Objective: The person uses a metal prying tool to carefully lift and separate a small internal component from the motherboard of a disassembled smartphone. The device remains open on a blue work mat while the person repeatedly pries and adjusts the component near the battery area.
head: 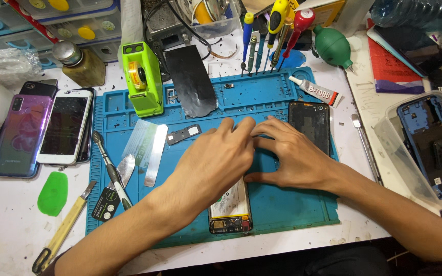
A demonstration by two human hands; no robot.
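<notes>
An opened phone (230, 208) lies on the blue work mat (292, 209), its battery and lower circuit board showing below my hands. My left hand (215, 158) rests over its upper part, fingers reaching to the top edge. My right hand (292, 153) presses beside it, fingertips meeting the left hand's at the phone's top, thumb along the phone's right side. What the fingertips pinch is hidden. A black phone back cover (310, 122) lies just right of my right hand.
On the mat lie a green tape dispenser (141, 76), black sheet (191, 79), small black part (184, 134), metal pry tool (155, 153) and spudger (109, 171). Phones (65, 127) lie left, screwdrivers (274, 30) and glue tube (315, 92) behind, a plastic tray with a blue phone frame (433, 143) right.
</notes>
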